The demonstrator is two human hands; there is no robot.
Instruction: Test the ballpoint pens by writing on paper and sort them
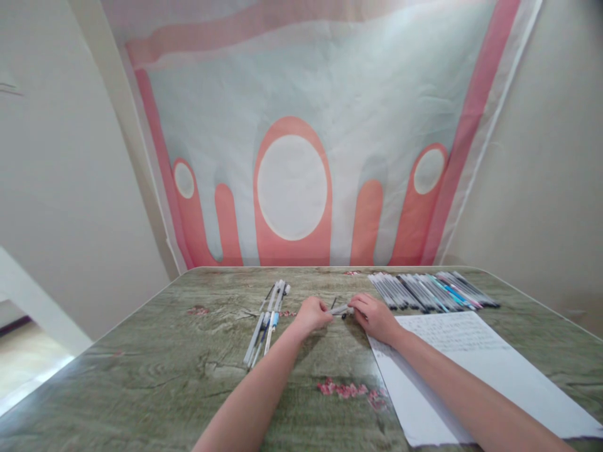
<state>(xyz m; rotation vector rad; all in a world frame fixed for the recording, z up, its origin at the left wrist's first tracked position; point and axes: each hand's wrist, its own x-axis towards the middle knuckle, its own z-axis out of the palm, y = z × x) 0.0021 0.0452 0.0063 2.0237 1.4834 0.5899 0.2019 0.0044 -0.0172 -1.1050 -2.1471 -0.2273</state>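
Over the middle of the table, my left hand (313,316) pinches one end of a pale, see-through pen barrel (338,309). The fingers of my right hand (375,317) are closed on the barrel's other end, and they hide part of it. A small dark piece (346,316), too small to name, shows just below the barrel. Behind the barrel is a thin dark stick-like piece (334,302). Left of my left hand lie several pen parts (269,320), some clear, one with light blue. A written sheet of paper (452,370) lies partly under my right forearm.
A long row of pens (424,292), mostly clear with dark ends and a few coloured, lies at the back right, beyond the paper. The wood-patterned table (155,383) meets a pink and grey hanging (343,125) at its far edge.
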